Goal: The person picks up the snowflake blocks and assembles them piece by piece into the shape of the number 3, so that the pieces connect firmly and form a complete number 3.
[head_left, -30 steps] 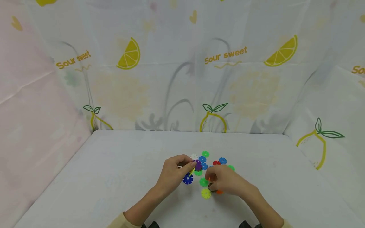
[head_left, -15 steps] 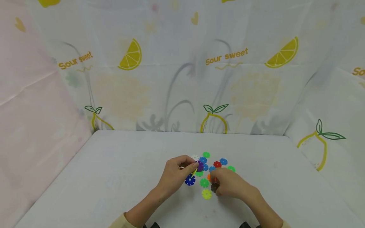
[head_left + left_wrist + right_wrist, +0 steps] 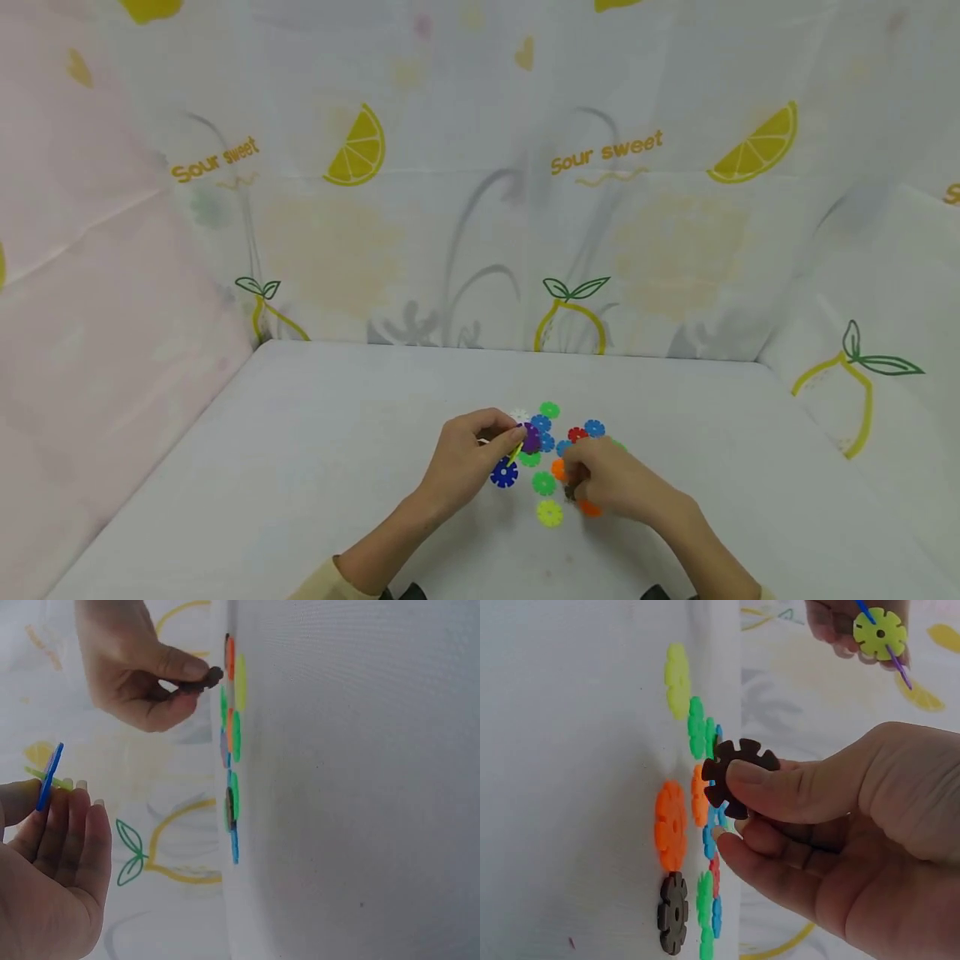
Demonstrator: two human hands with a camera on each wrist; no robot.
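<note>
My left hand [image 3: 468, 454] holds a small joined cluster of slotted snowflake discs between thumb and fingers. In the right wrist view the cluster shows a yellow disc [image 3: 870, 643] with a blue disc [image 3: 865, 610] and a purple disc [image 3: 899, 669] set edgewise into it. My right hand [image 3: 611, 475] pinches a dark brown snowflake disc [image 3: 717, 777] between thumb and fingers, raised off the table. Beneath that hand lie an orange disc [image 3: 670, 825] and another dark brown disc [image 3: 673, 913].
Several loose discs lie around the hands, among them a yellow one [image 3: 550, 513], a green one [image 3: 543, 483] and a red one [image 3: 577, 435]. The white table [image 3: 337, 467] meets a lemon-printed cloth [image 3: 465, 225] at its back and sides.
My right hand has closed its fingertips on the dark brown disc and lifted it. The left hand still holds its cluster in nearly the same spot. The head view has shifted slightly.
</note>
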